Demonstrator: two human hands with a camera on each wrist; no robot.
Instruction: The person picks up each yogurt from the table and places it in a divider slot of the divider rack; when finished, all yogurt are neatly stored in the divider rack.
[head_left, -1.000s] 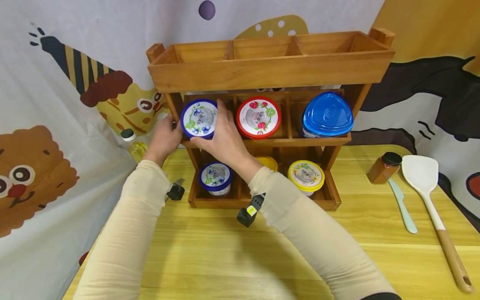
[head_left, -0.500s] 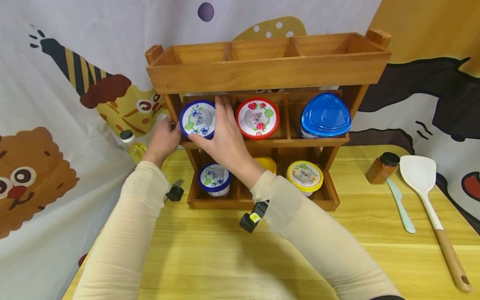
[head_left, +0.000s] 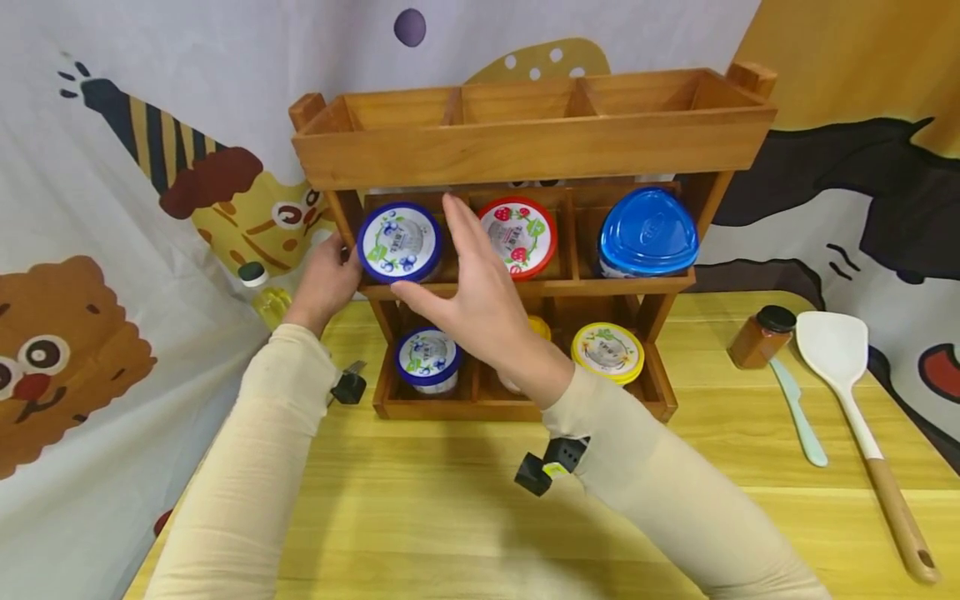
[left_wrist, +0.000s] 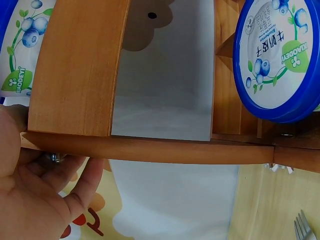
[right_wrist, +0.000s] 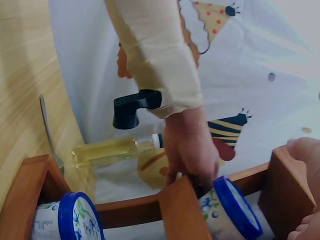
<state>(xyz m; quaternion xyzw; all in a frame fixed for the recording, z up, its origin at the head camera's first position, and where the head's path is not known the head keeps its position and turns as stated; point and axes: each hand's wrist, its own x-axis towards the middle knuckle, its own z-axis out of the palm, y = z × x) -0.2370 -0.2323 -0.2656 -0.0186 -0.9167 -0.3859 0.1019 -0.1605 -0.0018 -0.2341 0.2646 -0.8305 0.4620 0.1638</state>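
A tub with a blue-rimmed blueberry lid (head_left: 400,242) sits in the left compartment of the wooden rack's (head_left: 525,152) middle tier. My left hand (head_left: 327,282) grips the rack's left side beside this tub; in the left wrist view, its fingers (left_wrist: 90,180) reach past the edge of the wood. My right hand (head_left: 491,312) hovers in front of the middle tier, thumb and fingers spread, holding nothing. It stands just right of the blueberry tub and partly covers the red-rimmed strawberry tub (head_left: 525,225). A tub with a shiny blue lid (head_left: 648,233) fills the right compartment.
Below are another blueberry tub (head_left: 428,357), a yellow-lidded tub (head_left: 606,350) and one mostly hidden by my right arm. An oil bottle (head_left: 270,302) and fork (left_wrist: 302,227) lie left. At right are a brown jar (head_left: 760,340), pale green knife (head_left: 798,417) and white turner (head_left: 836,346).
My right hand has let go of the upper blueberry tub and drawn back to the right, now partly over the strawberry tub. The left hand keeps its place on the rack.
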